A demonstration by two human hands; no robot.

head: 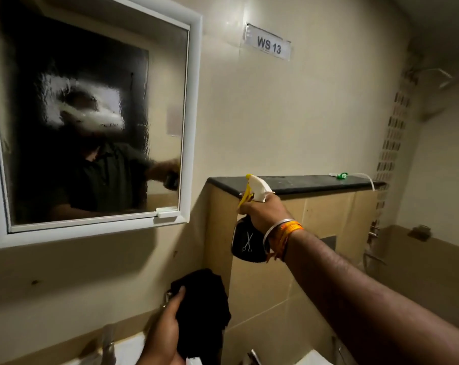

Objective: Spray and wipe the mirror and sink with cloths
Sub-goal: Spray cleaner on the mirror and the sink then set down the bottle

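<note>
A white-framed mirror (pixel 91 114) hangs on the wall at the upper left, its glass wet and streaked with spray. My right hand (pixel 265 210) grips a black spray bottle (pixel 248 242) with a white head and yellow trigger, its nozzle aimed left toward the mirror, about a hand's width from the frame's lower right corner. My left hand (pixel 165 335) holds a black cloth (pixel 202 309) low at the bottom centre, below the mirror. The white sink (pixel 125 351) shows only at the bottom edge, with a metal tap (pixel 108 343) on it.
A dark stone ledge (pixel 302 184) tops a tiled half-wall right of the mirror, with a small green item and white tube (pixel 344 175) on it. A "WS 13" sign (pixel 269 45) is on the wall. Plumbing fittings (pixel 373 233) stand at the far right.
</note>
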